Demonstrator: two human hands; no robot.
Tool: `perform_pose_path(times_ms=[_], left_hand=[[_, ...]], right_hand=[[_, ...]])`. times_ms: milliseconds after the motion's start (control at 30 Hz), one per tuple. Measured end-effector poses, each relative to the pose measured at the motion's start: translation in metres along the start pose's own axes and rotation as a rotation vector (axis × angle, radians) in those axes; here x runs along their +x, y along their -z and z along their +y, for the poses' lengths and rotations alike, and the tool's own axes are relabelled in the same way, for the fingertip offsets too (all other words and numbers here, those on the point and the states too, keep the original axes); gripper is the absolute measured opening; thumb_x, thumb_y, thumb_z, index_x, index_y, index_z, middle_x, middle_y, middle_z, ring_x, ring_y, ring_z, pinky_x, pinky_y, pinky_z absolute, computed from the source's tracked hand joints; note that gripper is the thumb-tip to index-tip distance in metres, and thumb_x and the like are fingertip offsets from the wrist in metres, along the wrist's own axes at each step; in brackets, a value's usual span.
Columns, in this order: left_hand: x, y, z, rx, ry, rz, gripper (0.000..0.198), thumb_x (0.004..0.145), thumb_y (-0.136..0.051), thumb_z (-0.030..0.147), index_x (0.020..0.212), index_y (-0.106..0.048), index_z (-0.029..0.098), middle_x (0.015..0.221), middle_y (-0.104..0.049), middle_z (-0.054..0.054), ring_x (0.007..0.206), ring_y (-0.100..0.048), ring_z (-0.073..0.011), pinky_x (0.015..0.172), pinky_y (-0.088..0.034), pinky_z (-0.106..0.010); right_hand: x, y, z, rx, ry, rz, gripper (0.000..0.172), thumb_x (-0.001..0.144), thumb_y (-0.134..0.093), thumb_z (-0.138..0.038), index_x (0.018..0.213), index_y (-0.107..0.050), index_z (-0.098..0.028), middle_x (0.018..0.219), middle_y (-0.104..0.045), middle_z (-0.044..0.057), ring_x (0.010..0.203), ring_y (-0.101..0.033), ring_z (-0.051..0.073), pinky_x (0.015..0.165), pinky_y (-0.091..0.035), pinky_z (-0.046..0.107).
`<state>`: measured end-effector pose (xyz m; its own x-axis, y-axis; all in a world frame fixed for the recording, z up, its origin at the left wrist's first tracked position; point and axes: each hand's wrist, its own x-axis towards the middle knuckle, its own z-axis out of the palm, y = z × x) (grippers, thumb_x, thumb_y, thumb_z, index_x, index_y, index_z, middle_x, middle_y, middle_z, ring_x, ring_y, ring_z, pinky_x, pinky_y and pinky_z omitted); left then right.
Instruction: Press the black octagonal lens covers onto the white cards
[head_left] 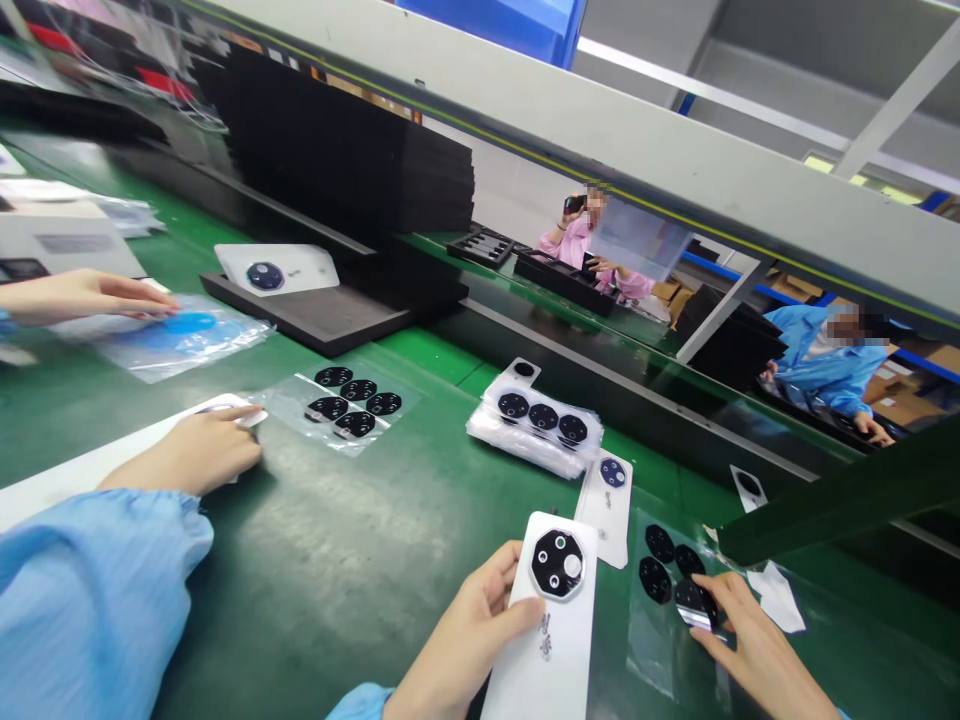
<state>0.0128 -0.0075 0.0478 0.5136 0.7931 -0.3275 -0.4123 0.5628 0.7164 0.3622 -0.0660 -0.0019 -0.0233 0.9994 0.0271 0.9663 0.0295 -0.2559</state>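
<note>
My left hand (465, 640) grips a white phone back cover (551, 625) at the bottom centre, thumb resting beside its black round camera plate (557, 563). My right hand (757, 650) is at the lower right, with index finger and thumb pinched on a black round sticker (694, 602). That sticker lies on a clear film sheet (660, 640) beside other black rounds (659, 543). A second white cover (609, 495) lies flat just beyond the held one.
A stack of film sheets with black rounds (541, 418) sits mid-table on the green mat (360, 560). A co-worker's hand (196, 452) in a blue sleeve rests left, near another sticker sheet (352, 402). Black trays (330, 310) and black stacks (352, 150) stand behind.
</note>
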Motion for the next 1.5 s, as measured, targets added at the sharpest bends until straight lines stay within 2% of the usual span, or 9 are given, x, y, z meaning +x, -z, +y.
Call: perform_pose_path(times_ms=[300, 467, 767, 900, 1033, 1167, 1233, 1333, 1500], left_hand=[[0.000, 0.000, 0.002, 0.003, 0.004, -0.016, 0.030, 0.067, -0.071, 0.021, 0.095, -0.061, 0.020, 0.090, -0.068, -0.001, 0.070, -0.061, -0.0142, 0.066, -0.045, -0.023], [0.000, -0.001, 0.000, -0.010, -0.017, -0.033, 0.034, 0.067, -0.070, 0.022, 0.100, -0.060, 0.020, 0.093, -0.067, -0.002, 0.069, -0.061, -0.0139, 0.067, -0.045, -0.024], [0.002, 0.001, -0.001, -0.024, 0.022, -0.040, 0.028, 0.069, -0.069, 0.020, 0.095, -0.058, 0.019, 0.090, -0.068, -0.002, 0.064, -0.062, -0.0119, 0.063, -0.046, -0.022], [0.001, 0.001, -0.002, -0.001, 0.040, -0.031, 0.033, 0.067, -0.071, 0.022, 0.098, -0.061, 0.018, 0.083, -0.069, -0.002, 0.061, -0.063, -0.0133, 0.059, -0.046, -0.023], [-0.002, 0.001, 0.001, 0.031, 0.028, -0.054, 0.033, 0.069, -0.069, 0.025, 0.102, -0.065, 0.022, 0.077, -0.070, 0.001, 0.066, -0.066, -0.0170, 0.060, -0.047, -0.025], [-0.002, 0.003, 0.001, 0.065, -0.015, -0.055, 0.031, 0.071, -0.067, 0.024, 0.102, -0.066, 0.027, 0.075, -0.069, 0.005, 0.071, -0.067, -0.0182, 0.063, -0.048, -0.027], [-0.001, 0.004, -0.002, 0.071, -0.030, -0.051, 0.033, 0.071, -0.066, 0.024, 0.104, -0.066, 0.028, 0.076, -0.069, 0.005, 0.072, -0.067, -0.0185, 0.063, -0.048, -0.027], [0.001, 0.004, -0.007, 0.062, -0.059, -0.036, 0.039, 0.071, -0.068, 0.026, 0.109, -0.062, 0.027, 0.082, -0.069, 0.003, 0.074, -0.066, -0.0186, 0.064, -0.047, -0.026], [0.005, 0.003, -0.011, 0.038, -0.082, -0.045, 0.051, 0.068, -0.072, 0.027, 0.114, -0.051, 0.023, 0.094, -0.068, -0.002, 0.072, -0.062, -0.0155, 0.065, -0.047, -0.025]], right_hand=[[-0.002, 0.002, -0.007, -0.138, 0.084, 0.038, 0.037, 0.090, -0.044, -0.034, 0.125, -0.038, -0.026, 0.109, -0.047, 0.010, 0.094, -0.059, 0.024, 0.076, -0.052, 0.035], [-0.002, 0.001, -0.013, -0.222, 0.112, 0.072, 0.038, 0.090, -0.040, -0.034, 0.126, -0.034, -0.023, 0.109, -0.047, 0.012, 0.093, -0.059, 0.026, 0.072, -0.052, 0.037], [0.000, 0.009, -0.021, -0.336, 0.170, 0.075, 0.032, 0.088, -0.042, -0.034, 0.118, -0.041, -0.021, 0.101, -0.053, 0.012, 0.083, -0.063, 0.026, 0.065, -0.052, 0.036], [0.000, 0.011, -0.020, -0.338, 0.200, 0.127, 0.033, 0.087, -0.045, -0.036, 0.116, -0.045, -0.019, 0.102, -0.055, 0.012, 0.084, -0.064, 0.026, 0.065, -0.054, 0.035], [0.001, 0.016, -0.015, -0.272, 0.169, 0.107, 0.027, 0.087, -0.047, -0.037, 0.110, -0.049, -0.022, 0.104, -0.056, 0.010, 0.082, -0.065, 0.022, 0.061, -0.055, 0.029], [0.002, 0.029, -0.016, -0.181, 0.127, 0.143, 0.027, 0.084, -0.052, -0.040, 0.105, -0.050, -0.024, 0.105, -0.057, 0.007, 0.085, -0.066, 0.020, 0.069, -0.056, 0.029], [0.003, 0.038, -0.023, -0.153, 0.095, 0.158, 0.029, 0.084, -0.053, -0.041, 0.107, -0.049, -0.025, 0.109, -0.055, 0.007, 0.085, -0.065, 0.019, 0.071, -0.056, 0.028], [0.005, 0.052, -0.048, -0.110, 0.082, 0.172, 0.034, 0.084, -0.053, -0.042, 0.112, -0.047, -0.025, 0.111, -0.052, 0.007, 0.076, -0.064, 0.016, 0.065, -0.055, 0.026], [0.014, 0.066, -0.101, -0.071, 0.217, 0.230, 0.036, 0.084, -0.054, -0.038, 0.116, -0.046, -0.024, 0.103, -0.051, 0.007, 0.068, -0.059, 0.015, 0.061, -0.053, 0.027]])
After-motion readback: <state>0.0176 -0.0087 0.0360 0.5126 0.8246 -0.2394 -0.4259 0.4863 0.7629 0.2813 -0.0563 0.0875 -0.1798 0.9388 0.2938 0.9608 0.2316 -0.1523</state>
